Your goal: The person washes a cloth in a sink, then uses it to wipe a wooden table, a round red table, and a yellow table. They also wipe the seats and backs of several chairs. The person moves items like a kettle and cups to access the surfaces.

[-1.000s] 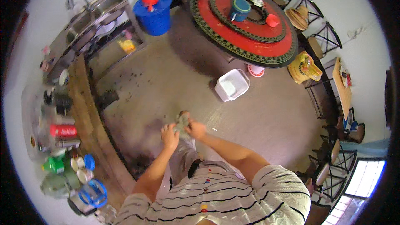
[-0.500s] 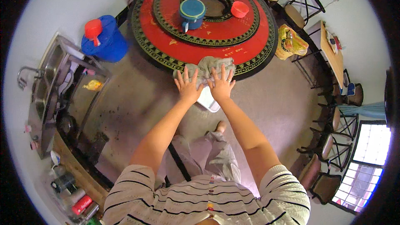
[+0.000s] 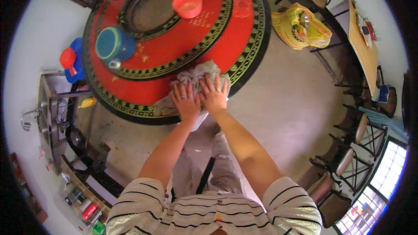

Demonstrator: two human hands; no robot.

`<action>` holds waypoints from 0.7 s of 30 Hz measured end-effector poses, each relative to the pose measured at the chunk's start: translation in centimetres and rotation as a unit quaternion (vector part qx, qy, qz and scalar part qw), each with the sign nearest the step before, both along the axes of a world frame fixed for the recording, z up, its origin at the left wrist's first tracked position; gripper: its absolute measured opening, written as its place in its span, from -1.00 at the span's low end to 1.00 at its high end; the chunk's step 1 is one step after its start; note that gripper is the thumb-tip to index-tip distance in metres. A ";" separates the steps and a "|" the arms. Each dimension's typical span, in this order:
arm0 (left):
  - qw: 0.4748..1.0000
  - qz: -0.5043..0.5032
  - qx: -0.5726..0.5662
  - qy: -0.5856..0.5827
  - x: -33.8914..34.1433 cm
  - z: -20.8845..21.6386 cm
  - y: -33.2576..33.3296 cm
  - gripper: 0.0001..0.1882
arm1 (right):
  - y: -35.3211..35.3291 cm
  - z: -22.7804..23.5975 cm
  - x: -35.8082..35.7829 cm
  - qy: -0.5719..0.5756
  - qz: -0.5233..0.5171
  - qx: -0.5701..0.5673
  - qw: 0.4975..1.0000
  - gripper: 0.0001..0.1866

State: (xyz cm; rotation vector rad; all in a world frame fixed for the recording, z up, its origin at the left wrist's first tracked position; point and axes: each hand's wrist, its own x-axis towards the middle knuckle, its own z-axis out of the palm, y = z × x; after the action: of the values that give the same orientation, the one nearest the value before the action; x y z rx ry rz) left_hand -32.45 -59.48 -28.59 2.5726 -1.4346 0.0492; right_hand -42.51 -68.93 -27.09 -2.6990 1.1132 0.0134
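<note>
While pressing grey cloth [image 3: 197, 75] onto red table [image 3: 139, 93], mid-frame, weight left hand [image 3: 188, 107] and right hand [image 3: 214, 97] evenly, with fingers spread, grasping nothing.

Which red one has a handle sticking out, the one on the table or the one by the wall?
The red scoop at the blue bucket: its handle sticks out. The red bowl on the round table shows none.

1. Resting left hand [image 3: 187, 105] and right hand [image 3: 214, 96] side by side on cloth [image 3: 201, 73], over table's [image 3: 238, 52] near edge.
2. Facing turntable [image 3: 159, 56], with pot [image 3: 116, 44] at left, bowl [image 3: 187, 5] farther back, rightward.
3. Having bucket [image 3: 79, 58] behind dipper [image 3: 67, 57] at left, sack [image 3: 289, 28] right of table.
</note>
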 end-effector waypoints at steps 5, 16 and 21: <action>0.998 -0.039 -0.024 0.049 -8.0 0.6 -15.1 -0.41 | -14.1 -0.7 -8.3 0.010 -0.032 -0.002 0.999 -0.33; 0.995 0.066 0.010 0.074 -8.1 -0.1 -34.0 -0.37 | -34.1 -1.4 -6.1 0.062 0.052 -0.028 0.996 -0.34; 0.988 0.101 -0.062 0.099 -7.6 -0.1 -43.2 -0.38 | -44.4 -2.0 -4.9 0.067 0.106 -0.031 0.992 -0.35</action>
State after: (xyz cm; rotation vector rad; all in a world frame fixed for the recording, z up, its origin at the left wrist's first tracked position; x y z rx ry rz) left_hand -40.07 -102.65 -28.68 2.5285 -1.0650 -0.0831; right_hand -47.40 -113.32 -29.06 -2.8977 0.8673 0.2007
